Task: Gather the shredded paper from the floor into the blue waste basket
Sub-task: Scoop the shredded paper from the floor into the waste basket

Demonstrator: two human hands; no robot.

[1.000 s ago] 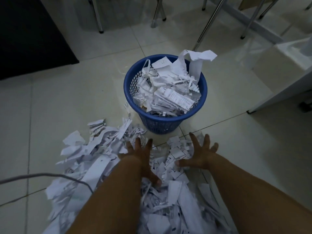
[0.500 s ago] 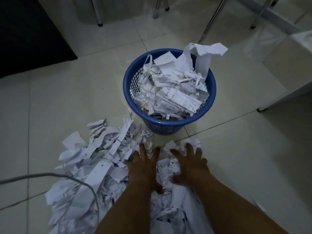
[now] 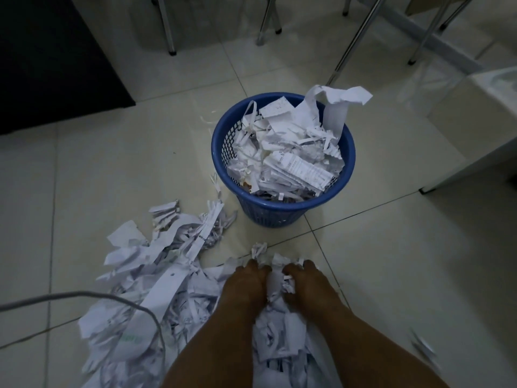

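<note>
Lower centre: left hand [image 3: 246, 287] and right hand [image 3: 307, 288] lie side by side, fingers curled down into the shredded paper [image 3: 167, 289], gripping a crumpled clump of it between them. The pile spreads over the tiled floor [image 3: 112, 163] at lower left. The blue waste basket [image 3: 268, 217], upright and heaped with paper, stands near the hands, above them in frame. A pale cable [image 3: 84, 294] crosses the pile.
</note>
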